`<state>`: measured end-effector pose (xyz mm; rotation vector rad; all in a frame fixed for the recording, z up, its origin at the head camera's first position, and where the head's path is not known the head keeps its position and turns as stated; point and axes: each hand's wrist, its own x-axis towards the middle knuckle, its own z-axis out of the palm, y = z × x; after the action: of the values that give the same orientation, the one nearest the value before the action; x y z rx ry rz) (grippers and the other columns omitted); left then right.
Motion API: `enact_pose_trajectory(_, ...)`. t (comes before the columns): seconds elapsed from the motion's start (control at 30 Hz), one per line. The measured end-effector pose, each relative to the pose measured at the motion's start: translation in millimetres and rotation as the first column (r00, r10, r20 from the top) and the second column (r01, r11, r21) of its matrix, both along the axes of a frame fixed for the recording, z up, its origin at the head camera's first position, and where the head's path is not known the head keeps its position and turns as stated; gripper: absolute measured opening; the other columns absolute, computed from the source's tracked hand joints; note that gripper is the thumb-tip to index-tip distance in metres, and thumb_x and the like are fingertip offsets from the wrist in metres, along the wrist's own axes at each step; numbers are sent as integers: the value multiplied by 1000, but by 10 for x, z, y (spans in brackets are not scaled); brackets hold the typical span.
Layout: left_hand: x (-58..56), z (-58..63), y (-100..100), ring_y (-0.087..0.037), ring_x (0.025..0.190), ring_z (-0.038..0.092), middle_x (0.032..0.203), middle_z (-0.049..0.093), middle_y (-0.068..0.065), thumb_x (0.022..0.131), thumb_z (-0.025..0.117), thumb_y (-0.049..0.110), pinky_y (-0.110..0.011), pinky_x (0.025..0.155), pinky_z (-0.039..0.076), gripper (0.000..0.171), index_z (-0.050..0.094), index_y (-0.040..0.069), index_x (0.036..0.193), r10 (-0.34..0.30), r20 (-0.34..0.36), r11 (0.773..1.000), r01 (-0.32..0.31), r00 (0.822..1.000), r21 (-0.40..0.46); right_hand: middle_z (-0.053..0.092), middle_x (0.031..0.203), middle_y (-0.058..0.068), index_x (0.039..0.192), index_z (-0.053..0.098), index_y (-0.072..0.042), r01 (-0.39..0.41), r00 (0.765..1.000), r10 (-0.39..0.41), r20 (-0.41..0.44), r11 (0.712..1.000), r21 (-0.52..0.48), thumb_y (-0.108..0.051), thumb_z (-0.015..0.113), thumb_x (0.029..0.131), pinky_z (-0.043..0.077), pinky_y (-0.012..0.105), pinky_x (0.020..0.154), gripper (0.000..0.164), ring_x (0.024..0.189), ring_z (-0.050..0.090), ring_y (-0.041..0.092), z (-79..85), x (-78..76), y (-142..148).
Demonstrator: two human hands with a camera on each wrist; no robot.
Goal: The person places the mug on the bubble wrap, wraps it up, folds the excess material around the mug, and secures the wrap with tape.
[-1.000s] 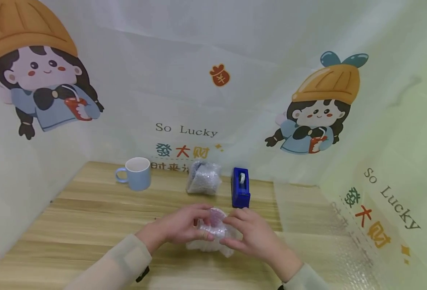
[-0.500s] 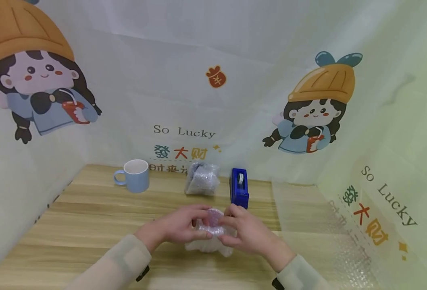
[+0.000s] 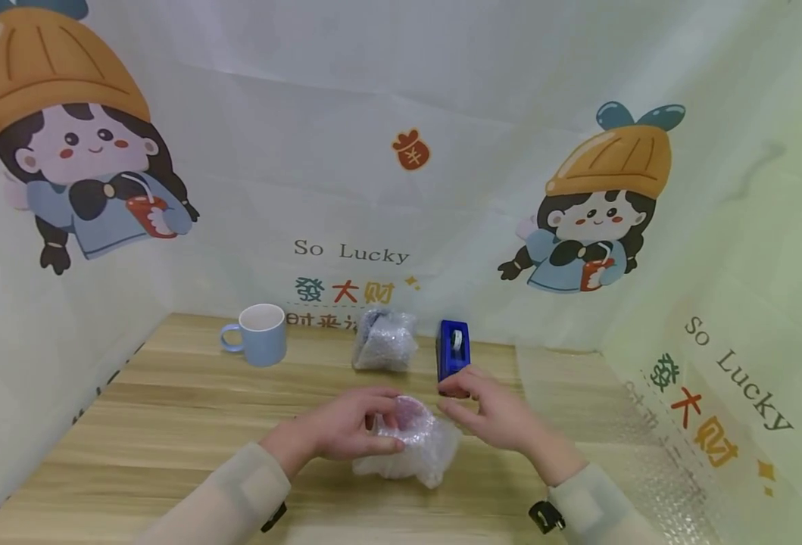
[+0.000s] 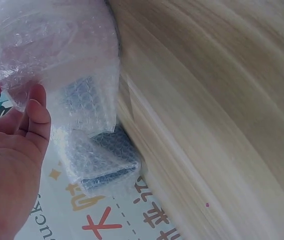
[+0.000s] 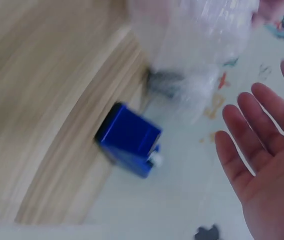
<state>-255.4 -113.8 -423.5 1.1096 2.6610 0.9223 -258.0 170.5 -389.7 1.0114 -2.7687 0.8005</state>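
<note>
A pinkish item with a round opening, perhaps a cup, sits in crumpled bubble wrap at the front middle of the table. My left hand grips the wrapped rim, thumb on the near side and fingers at the opening; the left wrist view shows these fingers against the bubble wrap. Off to the item's right is my right hand, fingers apart and holding nothing. Its fingertips overlap the front of the blue tape dispenser in the head view. The right wrist view shows the open palm apart from the dispenser.
A light blue mug stands at the back left of the wooden table. Behind the hands is another bubble-wrapped bundle, dark inside. A flat bubble wrap sheet covers the right side. A printed cloth hangs behind.
My right hand has let go of the bubble wrap and moved right, toward the tape dispenser. The left hand keeps its grip on the wrapped item. The head view has shifted slightly.
</note>
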Motion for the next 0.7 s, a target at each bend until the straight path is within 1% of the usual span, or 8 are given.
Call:
enact_pose_trajectory(0.1, -5, -6, 3, -6, 93, 58, 152, 51, -11, 91, 71, 52, -27, 83, 52, 26, 69, 27, 98, 7, 4, 1000, -7, 1000, 3, 68, 101, -8, 112, 72, -18, 78, 997, -76, 26, 995, -65, -31, 63, 102, 55, 28, 79, 19, 90, 64, 10, 16, -142, 85)
enact_pose_trajectory(0.17, -8, -12, 3, -7, 95, 58, 153, 50, -11, 90, 71, 53, -29, 86, 52, 26, 69, 28, 98, 13, 5, 1000, -13, 1000, -2, 71, 100, -6, 111, 73, -17, 143, 988, -138, 63, 986, -81, -32, 62, 103, 53, 28, 76, 20, 87, 62, 8, 26, -239, 131)
enact_pose_trajectory(0.27, -7, -23, 4, -9, 97, 58, 154, 49, -13, 90, 71, 53, -30, 86, 52, 26, 68, 28, 95, 16, 6, 1000, -16, 1000, -7, 73, 104, -1, 114, 72, -15, 235, 968, -225, 112, 968, -85, -34, 59, 104, 54, 34, 80, 25, 89, 63, 12, 40, -379, 174)
enact_pose_trajectory(0.4, -1, -38, 6, -7, 93, 57, 153, 50, -13, 90, 72, 52, -29, 84, 52, 26, 69, 27, 97, 9, 5, 1000, -9, 1000, 3, 73, 111, 5, 118, 71, -10, 322, 939, -309, 150, 944, -74, -32, 57, 104, 54, 44, 90, 30, 101, 65, 21, 47, -564, 199)
enact_pose_trajectory(0.47, 1, -44, 7, -6, 92, 57, 153, 50, -13, 90, 72, 51, -28, 83, 52, 26, 69, 27, 99, 7, 1, 1000, -7, 1000, 5, 73, 112, 7, 117, 71, -8, 354, 927, -342, 157, 933, -59, -31, 57, 104, 54, 46, 92, 30, 104, 66, 24, 30, -663, 210)
enact_pose_trajectory(0.6, -1, -51, 8, -5, 90, 57, 152, 51, -12, 90, 72, 51, -27, 82, 52, 26, 69, 27, 98, 6, -5, 1000, -6, 1000, 16, 73, 111, 11, 113, 72, -6, 413, 899, -401, 178, 910, -39, -29, 57, 103, 54, 47, 91, 29, 102, 67, 27, -18, -838, 233)
enact_pose_trajectory(0.7, -4, -55, 2, -6, 91, 57, 152, 51, -12, 90, 72, 51, -27, 82, 52, 25, 68, 27, 96, 9, -3, 1000, -9, 1000, 28, 73, 113, 13, 113, 72, -3, 436, 882, -422, 209, 900, -22, -29, 56, 103, 53, 47, 91, 32, 103, 66, 28, -65, -937, 234)
